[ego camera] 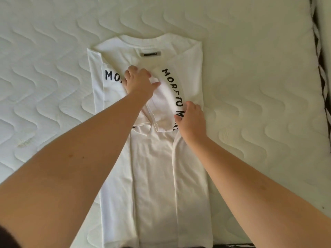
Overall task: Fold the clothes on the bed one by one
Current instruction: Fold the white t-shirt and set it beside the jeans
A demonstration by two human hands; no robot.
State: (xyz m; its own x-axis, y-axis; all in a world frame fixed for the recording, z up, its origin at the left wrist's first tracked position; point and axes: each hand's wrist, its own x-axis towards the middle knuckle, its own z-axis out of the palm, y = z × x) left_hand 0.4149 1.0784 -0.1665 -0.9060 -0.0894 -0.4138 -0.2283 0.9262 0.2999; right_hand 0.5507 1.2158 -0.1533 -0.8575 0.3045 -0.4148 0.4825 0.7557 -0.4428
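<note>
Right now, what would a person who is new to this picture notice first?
First, the white T-shirt lying flat in the middle of the quilted mattress, both sides folded inward, black letters on the sleeves. Then the left hand pressing the left sleeve, and the right hand on the right sleeve.

Bright, soft even daylight; faint shadows; slight softness, wide-angle bending at edges.

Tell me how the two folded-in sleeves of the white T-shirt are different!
The left sleeve lies flat and is mostly hidden under the left hand and arm, so only "MO" shows. The right sleeve slants across the T-shirt and shows more letters, "MORE TO M". The right hand touches the right sleeve's lower end. Both are white with black letters and folded inward.
</note>
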